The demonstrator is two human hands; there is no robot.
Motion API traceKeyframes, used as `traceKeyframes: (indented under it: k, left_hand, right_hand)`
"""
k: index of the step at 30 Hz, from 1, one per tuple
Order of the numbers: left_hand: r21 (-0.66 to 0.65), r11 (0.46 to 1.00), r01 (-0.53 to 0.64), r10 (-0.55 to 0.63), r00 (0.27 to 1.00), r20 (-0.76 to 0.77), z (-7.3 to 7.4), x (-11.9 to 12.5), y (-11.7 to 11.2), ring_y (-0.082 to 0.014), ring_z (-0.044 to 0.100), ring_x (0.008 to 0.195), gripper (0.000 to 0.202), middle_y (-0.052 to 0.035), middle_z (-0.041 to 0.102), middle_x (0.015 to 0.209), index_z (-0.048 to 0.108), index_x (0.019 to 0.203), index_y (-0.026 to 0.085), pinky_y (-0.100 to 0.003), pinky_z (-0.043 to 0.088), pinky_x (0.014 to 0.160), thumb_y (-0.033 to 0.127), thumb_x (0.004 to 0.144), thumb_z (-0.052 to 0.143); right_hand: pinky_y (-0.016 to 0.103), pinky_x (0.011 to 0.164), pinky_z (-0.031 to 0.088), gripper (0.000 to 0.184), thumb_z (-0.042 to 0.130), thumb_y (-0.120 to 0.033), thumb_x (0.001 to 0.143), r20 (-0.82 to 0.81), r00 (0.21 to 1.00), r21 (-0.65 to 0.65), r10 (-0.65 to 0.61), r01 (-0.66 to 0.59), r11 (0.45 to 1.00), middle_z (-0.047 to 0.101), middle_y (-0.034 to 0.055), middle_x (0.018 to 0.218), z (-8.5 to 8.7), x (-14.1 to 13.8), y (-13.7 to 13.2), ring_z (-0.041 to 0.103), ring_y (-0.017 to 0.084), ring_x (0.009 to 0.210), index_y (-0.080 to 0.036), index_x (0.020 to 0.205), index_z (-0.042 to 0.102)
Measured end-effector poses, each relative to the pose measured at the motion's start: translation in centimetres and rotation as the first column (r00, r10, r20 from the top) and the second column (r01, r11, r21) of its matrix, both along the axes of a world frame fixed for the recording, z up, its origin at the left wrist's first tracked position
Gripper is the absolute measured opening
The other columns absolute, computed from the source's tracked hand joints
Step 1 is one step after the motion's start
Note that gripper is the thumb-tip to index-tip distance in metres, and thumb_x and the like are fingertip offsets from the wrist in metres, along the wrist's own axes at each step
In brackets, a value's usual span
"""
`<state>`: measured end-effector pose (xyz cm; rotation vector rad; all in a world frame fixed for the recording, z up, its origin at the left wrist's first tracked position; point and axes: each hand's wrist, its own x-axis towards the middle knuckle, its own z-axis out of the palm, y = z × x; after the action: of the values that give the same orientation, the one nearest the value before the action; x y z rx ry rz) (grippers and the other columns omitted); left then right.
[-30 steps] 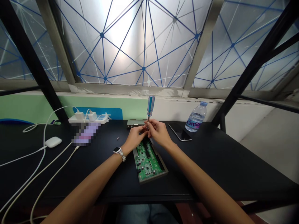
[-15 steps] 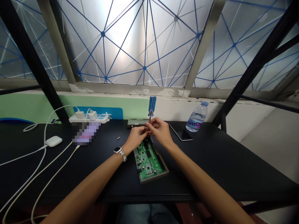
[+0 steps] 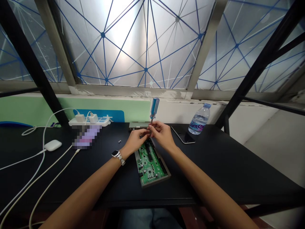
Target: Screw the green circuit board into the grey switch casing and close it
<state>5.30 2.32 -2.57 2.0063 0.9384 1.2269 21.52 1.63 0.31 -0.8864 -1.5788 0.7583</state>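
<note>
The left hand (image 3: 135, 140) and right hand (image 3: 162, 134) pinch a blue-and-clear plastic-handled screwdriver (image 3: 154, 108) above a green circuit board (image 3: 150, 165); a loose pinch could drop it onto the board's components.

Left hand (image 3: 136, 139) just beside right hand (image 3: 162, 135)

A square-faced smartwatch (image 3: 115, 153) on a silver link bracelet (image 3: 122, 160) is worn on the left wrist (image 3: 118, 156), left of centre. The left forearm (image 3: 88, 187) and right forearm (image 3: 209, 187) are bare, running up from the lower corners. Blue-grey trousers (image 3: 147, 220) are seen at the bottom centre.
</note>
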Motion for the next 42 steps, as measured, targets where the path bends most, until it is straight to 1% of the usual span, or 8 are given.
traceKeyframes:
  k: [9,13,16,24,28,33,37,42]
  left_hand:
    - [0.033,0.999,-0.005,0.005,1.0,0.008,-1.0,0.6,0.7,-0.0237,0.073,0.087,0.021,-0.007,0.079,0.092,0.076,0.089,0.015,-0.032,0.055,0.086,0.027,0.093,0.059]
    - [0.021,1.0,0.012,-0.013,0.999,0.031,-1.2,0.7,0.7,-0.023,0.073,0.087,0.021,-0.0075,0.079,0.096,0.077,0.096,0.015,-0.032,0.055,0.086,0.026,0.094,0.059]
    - [-0.01,1.0,0.019,-0.019,0.998,0.058,-1.2,0.8,0.6,-0.0234,0.073,0.089,0.021,-0.0083,0.079,0.099,0.078,0.099,0.015,-0.033,0.056,0.087,0.026,0.092,0.061]
    - [-0.051,0.998,0.027,-0.024,0.997,0.071,-0.3,0.4,0.1,-0.0239,0.075,0.096,0.022,-0.0087,0.08,0.102,0.078,0.105,0.015,-0.033,0.058,0.09,0.021,0.089,0.063]
    - [-0.049,0.999,0.016,-0.013,0.998,0.066,-0.2,0.2,0.1,-0.0237,0.075,0.097,0.023,-0.0095,0.079,0.103,0.078,0.104,0.015,-0.034,0.058,0.091,0.02,0.089,0.062]
    - [-0.034,0.999,-0.003,0.005,0.998,0.067,-0.6,0.2,0.3,-0.0246,0.075,0.097,0.021,-0.0101,0.079,0.105,0.077,0.103,0.014,-0.035,0.058,0.093,0.021,0.088,0.063]
    - [-0.012,0.999,-0.031,0.032,0.998,0.049,-0.8,0.3,0.6,-0.0261,0.074,0.096,0.019,-0.0098,0.079,0.101,0.076,0.099,0.014,-0.036,0.057,0.092,0.026,0.089,0.064]
    - [0.009,1.0,-0.018,0.018,0.999,0.046,-0.9,0.7,0.6,-0.026,0.074,0.09,0.023,-0.0092,0.08,0.099,0.077,0.098,0.014,-0.036,0.056,0.089,0.033,0.091,0.065]
  right_hand:
    - [0.025,0.054,0.052,0.026,0.065,-0.041,0.088,0.0,0.999,-0.014,0.033,-0.033,0.999,0.072,0.0034,0.079,-0.1,-0.5,-0.3,0.061,0.013,0.051,-0.017,0.1,0.068]
    - [0.026,0.056,0.051,0.029,0.066,-0.044,0.089,0.08,0.997,-0.016,-0.01,0.011,1.0,0.068,0.0006,0.066,-0.3,-0.5,-0.2,0.062,0.015,0.053,-0.019,0.103,0.07]
    - [0.026,0.054,0.051,0.029,0.067,-0.047,0.088,0.101,0.993,-0.012,-0.053,0.054,0.998,0.068,0.0008,0.064,-0.4,-0.4,0.0,0.063,0.016,0.053,-0.019,0.095,0.07]
    - [0.026,0.054,0.053,0.029,0.073,-0.046,0.083,0.056,0.997,0.007,-0.054,0.054,0.999,0.069,0.0023,0.071,-0.4,0.3,0.5,0.066,0.017,0.059,-0.019,0.085,0.064]
    - [0.025,0.057,0.054,0.024,0.071,-0.041,0.084,0.044,0.998,-0.011,-0.039,0.039,0.999,0.07,0.0028,0.074,-0.5,0.5,0.6,0.068,0.017,0.064,-0.018,0.088,0.065]
    - [0.024,0.053,0.052,0.023,0.068,-0.038,0.085,0.036,0.999,-0.037,-0.013,0.014,0.999,0.073,0.0058,0.081,-0.2,0.1,0.2,0.07,0.018,0.066,-0.017,0.094,0.067]
    - [0.023,0.052,0.051,0.026,0.065,-0.037,0.087,0.031,1.0,-0.048,0.0,0.002,0.999,0.075,0.0085,0.087,-0.1,-0.2,-0.1,0.07,0.018,0.068,-0.016,0.101,0.068]
    - [0.023,0.055,0.052,0.027,0.067,-0.04,0.087,0.029,1.0,-0.024,-0.005,0.006,1.0,0.075,0.0066,0.083,-0.6,-0.4,0.1,0.07,0.019,0.071,-0.017,0.101,0.072]
